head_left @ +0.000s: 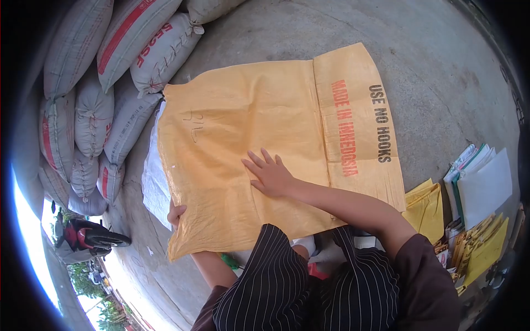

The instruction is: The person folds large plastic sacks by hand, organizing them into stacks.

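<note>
A large orange-yellow woven sack lies spread out in front of me, printed "USE NO HOOKS" and "MADE IN INKEDOSIA" at its right end. My left hand grips the sack's left edge near the lower corner; most of its fingers are hidden by the fabric. My right hand rests flat on the middle of the sack, fingers spread. From under the left edge peeks a white sheet-like sack, mostly covered.
Filled white sacks are piled at the upper left. A parked motorbike stands at lower left. Folded white sacks and folded yellow sacks are stacked at right on the concrete floor.
</note>
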Demonstrator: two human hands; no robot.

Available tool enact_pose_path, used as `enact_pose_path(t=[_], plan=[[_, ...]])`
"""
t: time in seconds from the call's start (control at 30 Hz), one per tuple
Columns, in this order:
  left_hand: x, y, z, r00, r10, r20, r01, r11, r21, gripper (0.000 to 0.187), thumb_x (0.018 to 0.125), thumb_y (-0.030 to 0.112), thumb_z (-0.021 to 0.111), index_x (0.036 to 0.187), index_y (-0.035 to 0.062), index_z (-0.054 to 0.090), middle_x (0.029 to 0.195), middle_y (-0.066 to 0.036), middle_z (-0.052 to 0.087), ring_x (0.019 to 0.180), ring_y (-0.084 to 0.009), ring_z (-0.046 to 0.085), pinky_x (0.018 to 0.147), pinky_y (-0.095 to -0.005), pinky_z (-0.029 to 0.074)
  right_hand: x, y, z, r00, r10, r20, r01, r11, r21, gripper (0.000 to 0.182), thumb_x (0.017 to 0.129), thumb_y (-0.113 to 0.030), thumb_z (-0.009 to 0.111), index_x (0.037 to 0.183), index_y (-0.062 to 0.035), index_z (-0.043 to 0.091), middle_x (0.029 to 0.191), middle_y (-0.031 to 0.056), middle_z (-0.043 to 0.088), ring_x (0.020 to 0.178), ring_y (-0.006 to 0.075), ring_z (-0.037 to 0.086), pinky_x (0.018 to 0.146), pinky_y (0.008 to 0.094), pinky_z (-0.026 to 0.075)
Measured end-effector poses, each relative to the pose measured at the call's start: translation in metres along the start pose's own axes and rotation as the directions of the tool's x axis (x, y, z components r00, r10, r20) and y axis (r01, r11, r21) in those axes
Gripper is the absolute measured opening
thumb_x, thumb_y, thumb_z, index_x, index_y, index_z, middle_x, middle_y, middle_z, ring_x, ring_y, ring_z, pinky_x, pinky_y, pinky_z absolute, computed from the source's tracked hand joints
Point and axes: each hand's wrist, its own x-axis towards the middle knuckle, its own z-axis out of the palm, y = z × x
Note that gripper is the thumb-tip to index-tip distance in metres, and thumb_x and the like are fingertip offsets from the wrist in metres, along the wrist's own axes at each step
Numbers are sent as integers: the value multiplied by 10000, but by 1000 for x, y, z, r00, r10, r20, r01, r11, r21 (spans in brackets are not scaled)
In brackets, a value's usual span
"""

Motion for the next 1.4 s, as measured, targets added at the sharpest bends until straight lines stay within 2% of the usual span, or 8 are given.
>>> enact_pose_path(t=[0.1, 0.33, 0.5, 0.57, 0.73, 1.13, 1.23, 1.4], plan=[[4, 2, -30, 999, 19, 51, -19, 1000, -10, 657, 648, 171, 489, 1270, -34, 432, 1149, -183, 561, 1013, -300, 578, 888, -372, 482, 13, -1, 30, 980, -62, 188, 79, 993, -84, 691, 866, -407, 530, 1438, -147, 240, 1513, 100, 163, 1384, 350, 146, 1038, 587, 246], [88, 14, -135, 930, -368, -14, 253, 610, 751, 604, 837, 389, 544, 1270, -21, 451, 1120, -125, 596, 983, -222, 584, 812, -324, 475, -13, 27, 67, 889, -90, 448, 155, 982, -109, 707, 845, -444, 553, 1423, -138, 284, 1504, 78, 204, 1381, 333, 162, 1042, 568, 255], [169, -31, -163, 874, -460, -158, 429, 574, 697, 717, 863, 556, 508, 1260, -39, 459, 1119, -121, 594, 974, -199, 579, 799, -338, 473, -9, 36, 78, 979, -149, 136, 160, 985, -68, 641, 859, -351, 537, 1405, -110, 303, 1493, 103, 219, 1365, 337, 202, 1053, 556, 240], [194, -50, -172, 918, -112, -381, 397, 283, 873, 696, 871, 543, 501, 1192, -74, 509, 1056, -138, 616, 921, -196, 593, 771, -342, 480, 9, 40, 68, 996, -91, -7, 89, 987, -134, 634, 859, -316, 531, 1408, -106, 293, 1495, 106, 211, 1362, 337, 211, 1054, 554, 242], [235, -70, -182, 924, -334, -185, 339, 498, 798, 609, 849, 491, 575, 1055, -81, 592, 944, -145, 643, 841, -189, 615, 712, -301, 487, 73, 61, 30, 995, 39, -88, -55, 983, -177, 669, 893, -295, 496, 1449, -117, 171, 1523, 70, 130, 1379, 324, 182, 1076, 550, 223], [184, -5, -46, 796, -495, 347, 59, 635, 770, 684, 765, 113, 644, 1338, -66, 314, 1249, -155, 510, 1145, -219, 500, 938, -335, 420, 124, 66, 39, 987, 122, 101, -96, 968, -230, 821, 834, -392, 569, 1455, -95, 122, 1518, 64, 164, 1374, 292, 216, 1029, 571, 283], [152, -17, 18, 727, -475, 496, -75, 663, 745, 758, 752, 72, 620, 1397, -27, 234, 1336, -132, 424, 1230, -207, 419, 1024, -343, 338, 122, 59, 31, 983, 183, -28, -185, 972, -143, 878, 784, -343, 644, 1458, -106, 133, 1508, 68, 207, 1316, 286, 340, 1009, 491, 342], [128, -76, 80, 684, -559, 469, -406, 242, 881, 896, 725, 110, 556, 1433, 4, 17, 1144, -255, 516, 1070, -342, 524, 913, -388, 419, 143, 108, 22, 975, 122, -185, 15, 797, 603, 711, 786, -350, 661, 1364, -51, 371, 1347, 94, 469, 1111, 253, 540, 939, 339, 412]])
